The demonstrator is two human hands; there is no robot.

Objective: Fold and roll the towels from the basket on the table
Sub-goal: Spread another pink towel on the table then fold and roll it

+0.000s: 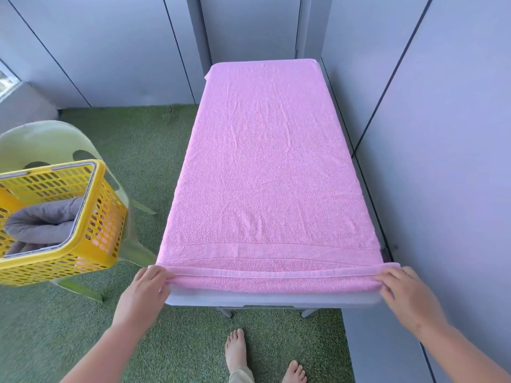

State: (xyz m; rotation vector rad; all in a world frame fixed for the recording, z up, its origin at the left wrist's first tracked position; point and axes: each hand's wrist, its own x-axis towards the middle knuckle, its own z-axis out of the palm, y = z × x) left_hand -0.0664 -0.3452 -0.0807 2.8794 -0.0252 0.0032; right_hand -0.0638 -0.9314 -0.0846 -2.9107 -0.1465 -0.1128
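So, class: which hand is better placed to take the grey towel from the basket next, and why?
Left. The yellow basket holding the grey towel sits nearest the left hand; the right hand grips the opposite corner of the pink towel, by the wall.

A pale counter (pixel 276 299) stands on green turf (pixel 138 161); a pink towel (pixel 265 161) lies spread flat over nearly its whole top, its near edge rolled over.
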